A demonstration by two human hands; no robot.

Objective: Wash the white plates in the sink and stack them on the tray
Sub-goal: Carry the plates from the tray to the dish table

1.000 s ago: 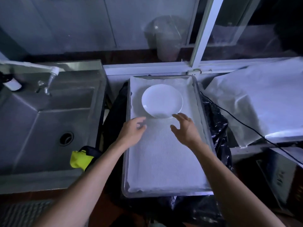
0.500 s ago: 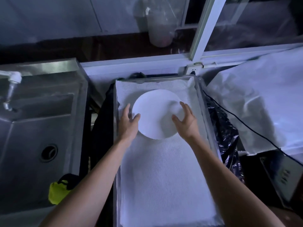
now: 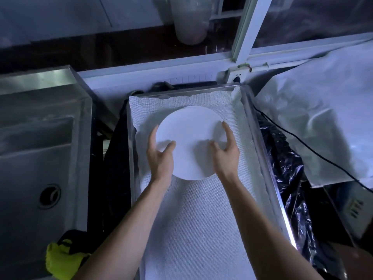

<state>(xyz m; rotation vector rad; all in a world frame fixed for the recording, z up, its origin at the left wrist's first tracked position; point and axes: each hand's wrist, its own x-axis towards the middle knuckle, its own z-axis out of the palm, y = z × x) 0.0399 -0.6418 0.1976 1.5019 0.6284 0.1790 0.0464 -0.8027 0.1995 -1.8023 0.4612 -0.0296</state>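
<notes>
Plate (image 3: 191,142) now lifted, between both hands.

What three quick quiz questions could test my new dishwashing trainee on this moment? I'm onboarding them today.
1. True or false: both hands grip the white plate.
2. What lines the tray under the plate: A) white cloth, B) newspaper, C) foil?
3. What yellow thing sits beside the sink?

Key: 1. True; the left hand and the right hand hold its edges. 2. A, the white cloth. 3. A yellow rag.
</notes>
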